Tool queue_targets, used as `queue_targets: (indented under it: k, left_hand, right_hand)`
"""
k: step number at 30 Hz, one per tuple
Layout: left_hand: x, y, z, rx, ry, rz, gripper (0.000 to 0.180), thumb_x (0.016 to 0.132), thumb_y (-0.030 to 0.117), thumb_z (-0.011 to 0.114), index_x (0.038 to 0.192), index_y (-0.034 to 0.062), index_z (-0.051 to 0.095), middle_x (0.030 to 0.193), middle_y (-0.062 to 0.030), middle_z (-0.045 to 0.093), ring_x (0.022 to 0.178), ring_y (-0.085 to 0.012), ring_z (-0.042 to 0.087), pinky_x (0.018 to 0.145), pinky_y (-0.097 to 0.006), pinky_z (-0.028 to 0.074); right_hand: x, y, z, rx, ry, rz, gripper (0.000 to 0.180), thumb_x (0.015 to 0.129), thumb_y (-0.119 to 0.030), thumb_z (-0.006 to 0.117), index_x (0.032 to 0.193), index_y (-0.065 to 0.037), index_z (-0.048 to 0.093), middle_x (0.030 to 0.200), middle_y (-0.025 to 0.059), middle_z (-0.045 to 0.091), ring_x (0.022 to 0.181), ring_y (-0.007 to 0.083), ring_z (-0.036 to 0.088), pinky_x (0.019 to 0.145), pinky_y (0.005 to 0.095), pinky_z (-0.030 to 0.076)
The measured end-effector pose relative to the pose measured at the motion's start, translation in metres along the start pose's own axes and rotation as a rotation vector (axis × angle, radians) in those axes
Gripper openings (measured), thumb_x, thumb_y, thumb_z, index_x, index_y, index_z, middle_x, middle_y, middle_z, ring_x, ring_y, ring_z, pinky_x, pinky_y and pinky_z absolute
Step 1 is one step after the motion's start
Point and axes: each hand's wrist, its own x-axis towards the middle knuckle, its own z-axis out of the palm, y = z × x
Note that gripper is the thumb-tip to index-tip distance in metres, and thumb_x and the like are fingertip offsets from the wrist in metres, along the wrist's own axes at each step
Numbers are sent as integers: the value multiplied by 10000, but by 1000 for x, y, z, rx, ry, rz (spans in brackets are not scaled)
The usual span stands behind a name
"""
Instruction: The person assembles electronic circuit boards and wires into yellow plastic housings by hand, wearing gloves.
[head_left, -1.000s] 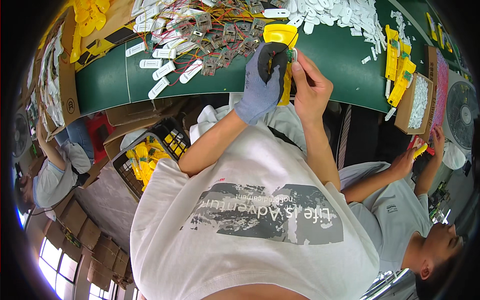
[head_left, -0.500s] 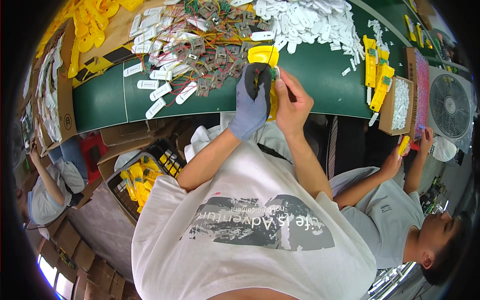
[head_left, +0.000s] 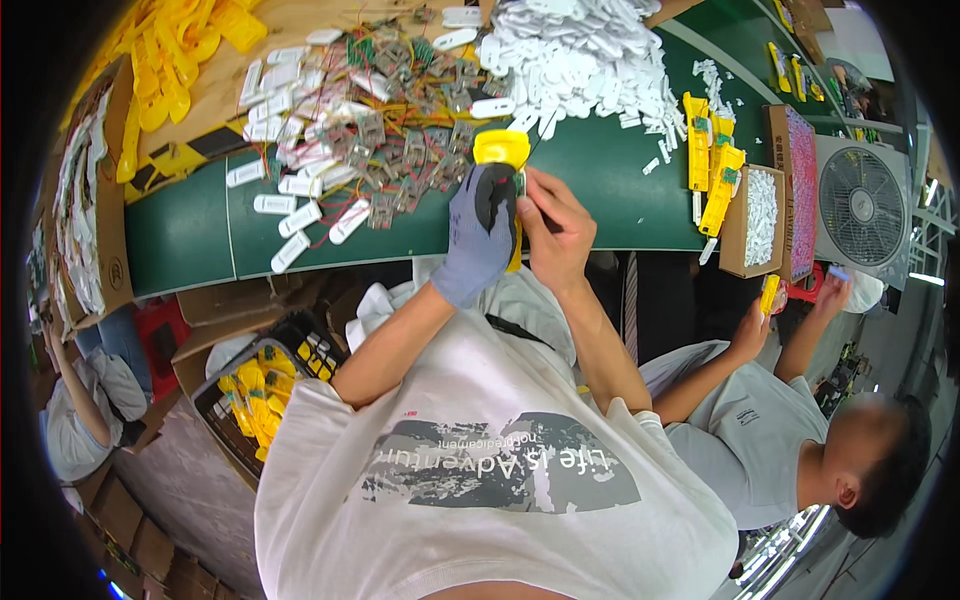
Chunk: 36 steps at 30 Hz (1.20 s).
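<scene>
Gloved left hand (head_left: 475, 240)'s clamped round a yellow casing (head_left: 501, 147); right hand (head_left: 558, 225)'s fingertips are at its 3 o'clock edge, can't tell if they're gripping anything. Loose grip could twist it, imo. Wired boards (head_left: 372, 132) at 10 o'clock might snag; white pieces (head_left: 570, 85) at 1, black crate (head_left: 213, 408) at 8.

I see a white T-shirt (head_left: 440, 550) with ragged grey print (head_left: 500, 490); the left hand (head_left: 482, 232) wears a blue-grey glove (head_left: 465, 262), its black coating (head_left: 492, 197) probably rubbery.
</scene>
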Motion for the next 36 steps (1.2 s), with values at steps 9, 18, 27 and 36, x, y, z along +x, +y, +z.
queue_targets:
  k: [9, 18, 27, 36]
  left_hand:
    - [-19, 12, 15, -704, -413, -510, 490, 954, 126, 359, 1395, 11, 179, 1335, -154, 322, 1229, -202, 339, 1029, -309, 282]
    - [25, 66, -35, -208, -745, -186, 466, 864, 115, 546, 1300, 17, 412, 1145, -142, 562, 930, -180, 563, 830, -306, 456]
    - [311, 28, -157, 1041, 87, 193, 380, 803, 362, 596, 1093, 119, 571, 976, -149, 609, 909, -312, 579, 803, -408, 454]
    - [476, -11, -82, 1315, -63, 270, 785, 716, 679, 511, 1385, 319, 314, 1434, -153, 261, 1299, -456, 207, 997, -646, 173]
  right_hand:
    - [-16, -33, -39, -284, -28, -6, 594, 779, -223, 649, 1294, -20, 433, 1253, 201, 451, 1123, 355, 478, 919, 386, 411]
    - [17, 46, -151, -881, 514, 181, 434, 759, -310, 703, 1072, -28, 598, 970, 164, 624, 876, 328, 598, 788, 393, 464]
    - [45, 53, -143, -1072, 594, -33, 314, 826, -207, 630, 1089, -39, 600, 999, 147, 548, 946, 311, 514, 837, 414, 406]
    - [28, 43, -97, -802, 567, -39, 238, 768, -29, 635, 1006, -26, 621, 924, 122, 533, 882, 289, 506, 789, 375, 398]
